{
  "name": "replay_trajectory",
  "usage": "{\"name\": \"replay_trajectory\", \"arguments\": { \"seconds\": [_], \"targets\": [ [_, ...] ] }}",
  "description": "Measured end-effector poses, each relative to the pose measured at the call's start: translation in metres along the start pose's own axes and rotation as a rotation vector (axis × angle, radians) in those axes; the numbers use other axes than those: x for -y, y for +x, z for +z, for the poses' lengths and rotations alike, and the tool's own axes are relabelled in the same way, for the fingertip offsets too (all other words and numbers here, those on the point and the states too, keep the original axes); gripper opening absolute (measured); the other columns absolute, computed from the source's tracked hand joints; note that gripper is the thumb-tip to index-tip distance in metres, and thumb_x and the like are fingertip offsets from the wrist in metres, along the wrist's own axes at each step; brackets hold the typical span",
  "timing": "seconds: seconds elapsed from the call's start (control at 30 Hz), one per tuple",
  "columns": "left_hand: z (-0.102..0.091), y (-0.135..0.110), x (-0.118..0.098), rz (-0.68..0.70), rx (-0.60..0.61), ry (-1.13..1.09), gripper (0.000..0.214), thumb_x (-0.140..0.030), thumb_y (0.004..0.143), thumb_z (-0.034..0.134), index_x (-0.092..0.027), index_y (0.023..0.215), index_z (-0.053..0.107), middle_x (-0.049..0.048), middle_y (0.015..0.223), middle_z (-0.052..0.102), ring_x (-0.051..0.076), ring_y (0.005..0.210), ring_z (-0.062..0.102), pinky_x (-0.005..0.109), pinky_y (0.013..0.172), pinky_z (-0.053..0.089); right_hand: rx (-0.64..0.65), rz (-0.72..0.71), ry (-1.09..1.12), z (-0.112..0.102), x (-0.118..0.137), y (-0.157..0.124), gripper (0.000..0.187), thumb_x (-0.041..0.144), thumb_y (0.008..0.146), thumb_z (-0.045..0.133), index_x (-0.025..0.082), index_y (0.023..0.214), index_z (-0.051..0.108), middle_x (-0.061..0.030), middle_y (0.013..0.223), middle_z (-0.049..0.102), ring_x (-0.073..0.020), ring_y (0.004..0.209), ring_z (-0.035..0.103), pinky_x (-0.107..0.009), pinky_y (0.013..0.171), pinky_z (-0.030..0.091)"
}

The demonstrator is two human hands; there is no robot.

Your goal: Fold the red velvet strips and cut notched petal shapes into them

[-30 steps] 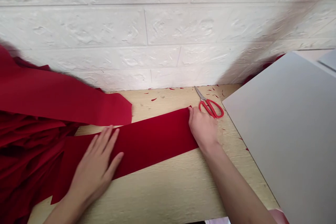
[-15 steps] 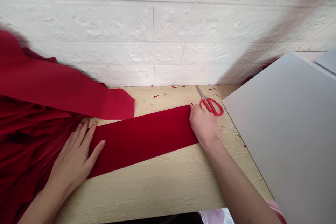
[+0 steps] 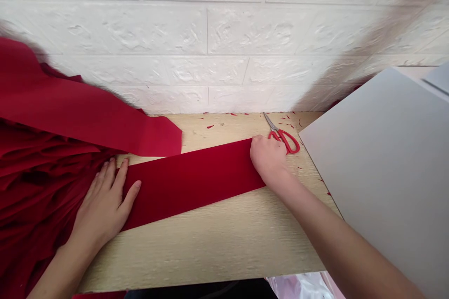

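A long red felt strip [image 3: 196, 180] lies flat across the wooden table [image 3: 217, 243]. My left hand [image 3: 105, 203] rests open on the strip's left part, fingers spread and flat. At the strip's right end my right hand [image 3: 268, 159] has its fingers curled on the cloth's corner. Red-handled scissors [image 3: 282, 136] lie on the table just behind my right hand, not touched.
A heap of red fabric [image 3: 45, 149] fills the left side, with one wide band [image 3: 91, 117] draped toward the middle. A grey board [image 3: 386, 163] covers the right. A white brick wall [image 3: 224, 37] stands behind. Small red scraps dot the table's back edge.
My left hand slid left along the strip and now lies near the fabric heap. My right hand stays at the strip's right end, its fingers curling a little more.
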State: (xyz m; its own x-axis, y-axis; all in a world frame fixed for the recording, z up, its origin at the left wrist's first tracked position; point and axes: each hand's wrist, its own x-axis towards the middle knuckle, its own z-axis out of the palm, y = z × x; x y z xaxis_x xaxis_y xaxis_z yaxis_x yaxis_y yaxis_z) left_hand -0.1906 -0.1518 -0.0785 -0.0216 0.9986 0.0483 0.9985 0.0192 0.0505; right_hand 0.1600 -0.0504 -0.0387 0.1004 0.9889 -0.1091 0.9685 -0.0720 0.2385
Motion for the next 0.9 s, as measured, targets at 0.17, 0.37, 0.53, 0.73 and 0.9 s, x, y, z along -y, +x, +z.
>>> {"name": "replay_trajectory", "arguments": {
  "seconds": [0.17,0.37,0.53,0.73,0.9],
  "targets": [
    [-0.001,0.000,-0.001,0.010,-0.007,0.029,0.085,-0.057,0.097,0.010,0.004,0.152,0.033,0.0324,0.158,0.030,0.042,0.149,0.028,0.055,0.119,0.030,0.020,0.040,-0.043,-0.006,0.002,-0.001,0.035,-0.004,0.088,0.038,0.004,0.099,0.070,-0.0215,0.085,0.073,-0.0289,0.081,0.072,-0.031,0.064,0.046],
    [0.000,-0.001,0.000,0.018,-0.014,0.030,0.086,-0.058,0.097,0.010,0.006,0.151,0.032,0.0327,0.157,0.030,0.043,0.148,0.030,0.057,0.120,0.029,-0.106,0.009,-0.094,0.004,-0.006,-0.005,0.033,0.003,0.097,0.028,0.007,0.110,0.059,-0.0215,0.104,0.068,-0.0279,0.094,0.066,-0.029,0.061,0.039],
    [-0.005,-0.004,-0.003,0.010,-0.049,-0.052,0.070,-0.048,0.101,0.020,-0.003,0.152,0.036,0.0269,0.160,0.031,0.040,0.149,0.030,0.056,0.119,0.031,-0.176,0.024,-0.046,0.013,-0.013,-0.005,0.029,0.014,0.104,0.027,0.010,0.107,0.056,-0.0166,0.100,0.068,-0.0252,0.094,0.063,-0.029,0.053,0.025],
    [-0.012,-0.014,0.002,0.401,-0.399,-0.032,0.019,-0.017,0.096,0.053,-0.019,0.108,0.067,0.0093,0.113,0.067,0.025,0.117,0.061,0.037,0.101,0.051,-0.409,-0.084,-0.001,0.027,-0.018,-0.001,0.021,0.013,0.101,0.039,0.014,0.105,0.059,-0.0122,0.100,0.065,-0.0229,0.092,0.060,-0.033,0.052,0.016],
    [-0.023,-0.023,0.008,0.680,-0.263,0.084,0.026,-0.013,0.096,0.045,-0.014,0.107,0.069,0.0099,0.106,0.071,0.021,0.094,0.066,0.032,0.083,0.054,-0.446,-0.074,0.021,0.034,-0.022,-0.001,0.021,0.012,0.099,0.041,0.015,0.101,0.061,-0.0095,0.095,0.065,-0.0181,0.074,0.054,-0.034,0.054,0.013]
  ]
}}
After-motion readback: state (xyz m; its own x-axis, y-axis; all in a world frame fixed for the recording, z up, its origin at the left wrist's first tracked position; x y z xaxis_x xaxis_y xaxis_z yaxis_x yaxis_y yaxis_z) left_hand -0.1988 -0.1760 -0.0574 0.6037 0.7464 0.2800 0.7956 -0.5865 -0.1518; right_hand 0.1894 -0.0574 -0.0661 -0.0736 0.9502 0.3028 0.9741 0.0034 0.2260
